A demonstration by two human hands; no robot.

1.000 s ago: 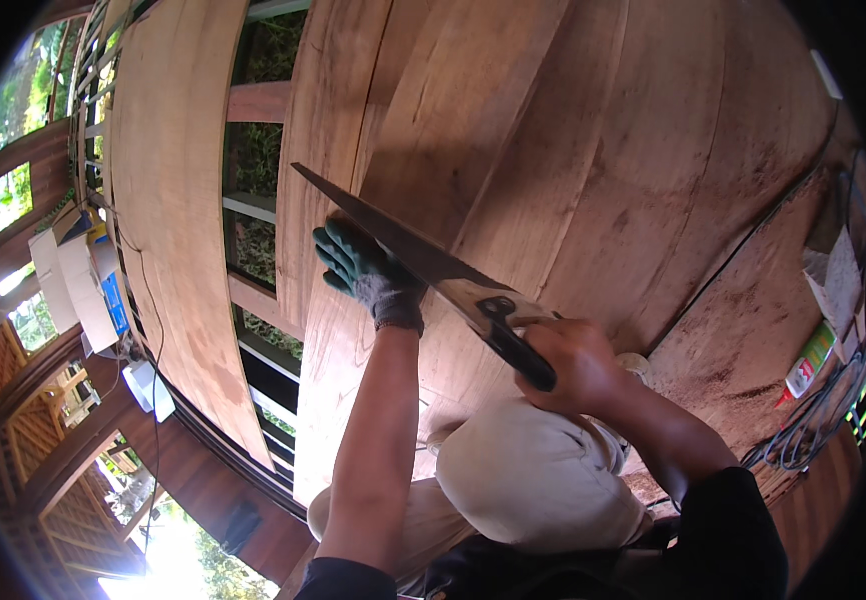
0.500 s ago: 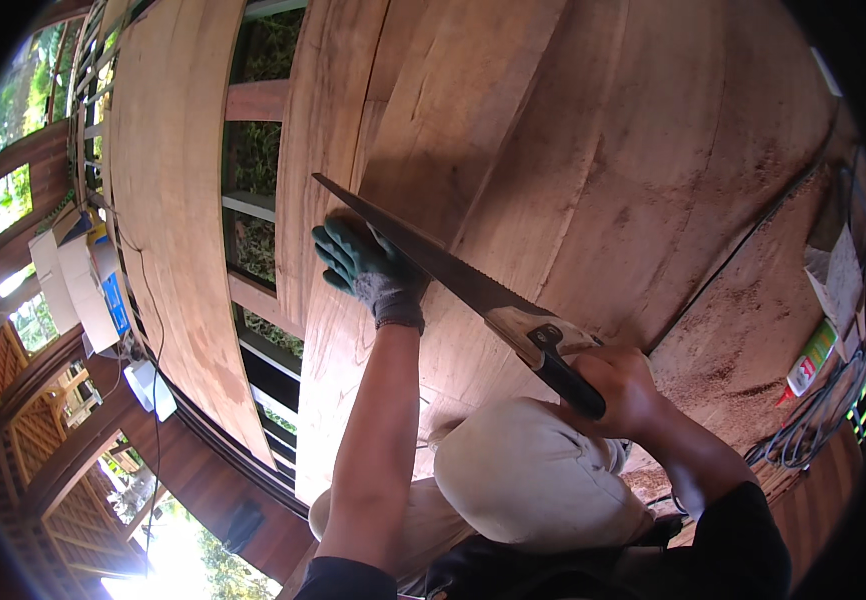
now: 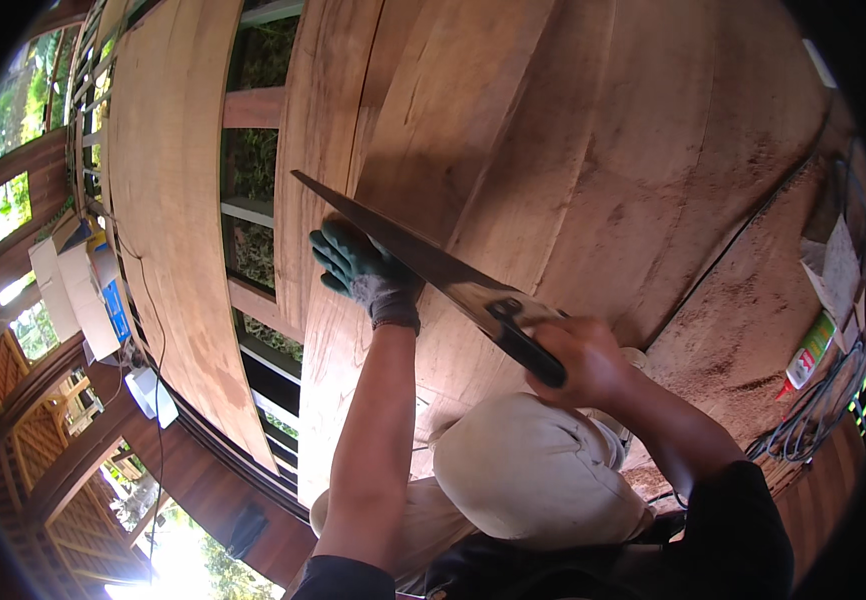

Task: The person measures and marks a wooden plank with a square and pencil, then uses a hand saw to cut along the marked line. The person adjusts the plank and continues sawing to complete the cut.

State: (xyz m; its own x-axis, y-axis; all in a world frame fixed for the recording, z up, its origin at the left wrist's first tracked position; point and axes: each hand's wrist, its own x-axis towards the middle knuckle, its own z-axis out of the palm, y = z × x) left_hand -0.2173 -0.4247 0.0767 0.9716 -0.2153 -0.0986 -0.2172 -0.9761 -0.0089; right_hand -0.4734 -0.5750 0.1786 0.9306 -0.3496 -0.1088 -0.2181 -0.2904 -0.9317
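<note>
My right hand [image 3: 585,362], bare, is wrapped round the black handle of a handsaw [image 3: 408,243]. Its long blade slants up to the far left, with the tip beyond my other hand. In a dark green and grey glove, my left hand [image 3: 358,262] presses on a wooden plank [image 3: 338,375], its fingers stretched out just to the left of the blade. The blade crosses over the boards close by the glove; whether its teeth are in the wood I cannot tell. My bent knee [image 3: 518,475] is right behind the saw handle.
Open gaps between joists [image 3: 253,208] lie left of the plank, and past them a wide wooden panel [image 3: 173,230]. Cardboard boxes [image 3: 68,290] stand at the far left. Sawdust, a white-and-green bottle [image 3: 810,355] and a coiled black cable [image 3: 803,420] are on the right.
My right hand has pushed the saw forward and to the left, so the blade's tip reaches farther past the glove. The gloved left hand has stayed nearly in place.
</note>
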